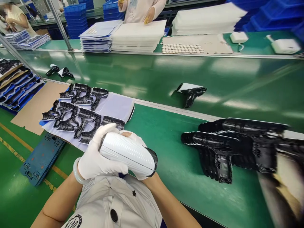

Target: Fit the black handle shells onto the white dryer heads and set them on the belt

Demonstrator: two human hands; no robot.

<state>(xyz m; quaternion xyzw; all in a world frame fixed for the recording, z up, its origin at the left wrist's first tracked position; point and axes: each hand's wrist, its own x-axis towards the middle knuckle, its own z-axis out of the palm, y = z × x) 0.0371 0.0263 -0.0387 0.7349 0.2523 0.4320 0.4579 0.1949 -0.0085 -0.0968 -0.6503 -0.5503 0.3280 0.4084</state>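
Observation:
Between my two white-gloved hands, in front of my body, is a gun-shaped plastic housing with a glossy white ribbed shell and a black end. A thin seam runs along its length. My left hand wraps round its left end, thumb along the near side. My right hand grips it from behind and below, largely hidden by the shell. Just beyond my left hand, black half shells lie in rows on a white sheet. To the right, more black half shells are stacked on the green table.
A green conveyor belt crosses behind the table, carrying a white-and-black housing and two more at left. Beyond it, a co-worker stands behind stacked white sheets. A blue plastic pallet lies at lower left.

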